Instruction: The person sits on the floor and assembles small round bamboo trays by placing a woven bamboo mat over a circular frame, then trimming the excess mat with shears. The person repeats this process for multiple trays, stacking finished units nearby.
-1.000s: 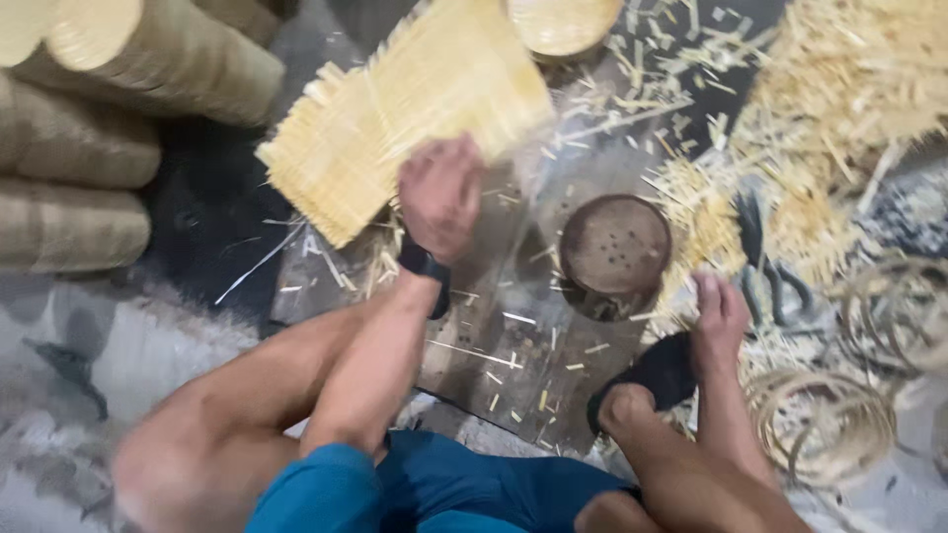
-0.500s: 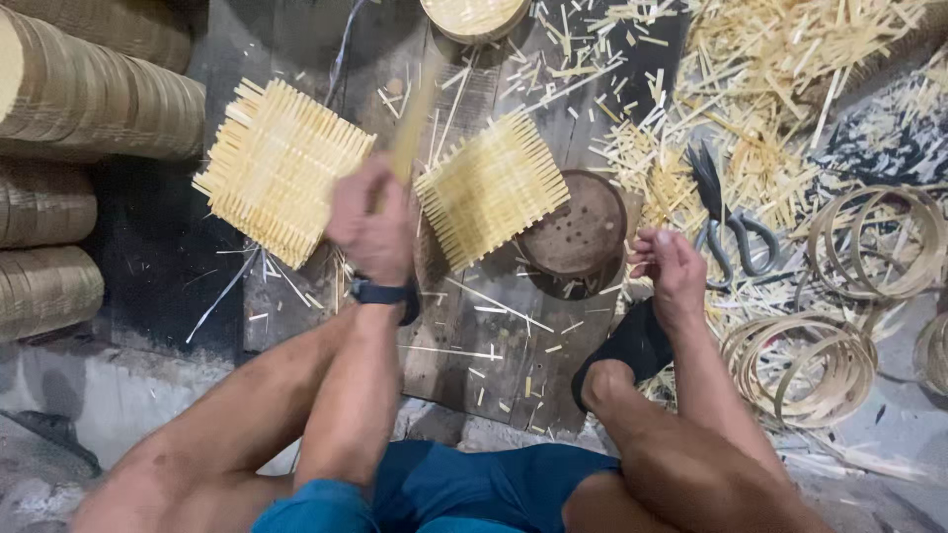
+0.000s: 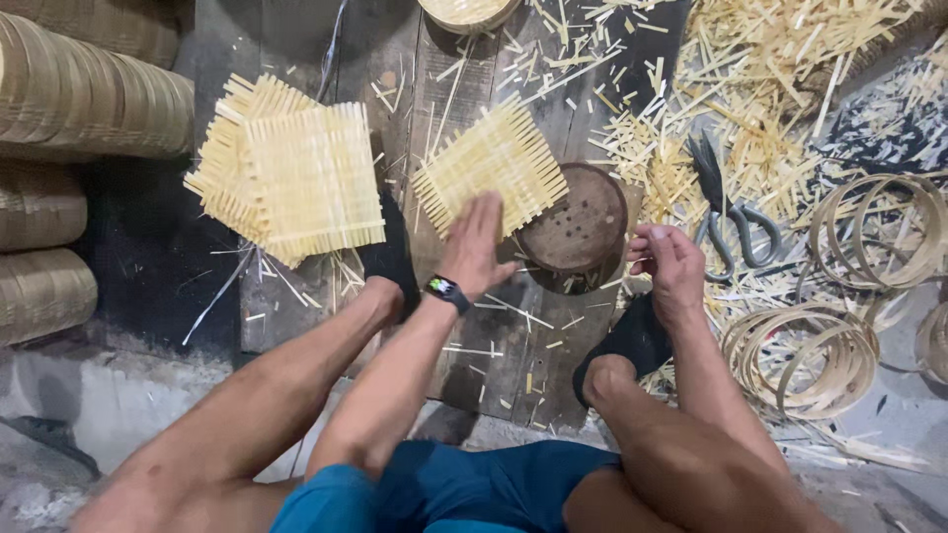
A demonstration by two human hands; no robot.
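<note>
Your work surface: dark wooden board (image 3: 474, 326) on grey floor (image 3: 118, 395). On board you have small woven bamboo mat (image 3: 491, 163), partly over round dark perforated disc (image 3: 578, 219). Stack of bigger woven mats (image 3: 291, 178) lies at board's left edge. Loose bamboo splinters (image 3: 592, 59) scattered over board top. On floor to your right: heap of bamboo strips (image 3: 790, 59), black scissors (image 3: 726, 212), bamboo hoops (image 3: 805, 350). To your left, stacked round bamboo rims (image 3: 69, 99).

Matt woven bamboo mat (image 3: 491, 163), rough wooden board (image 3: 494, 326)
</note>
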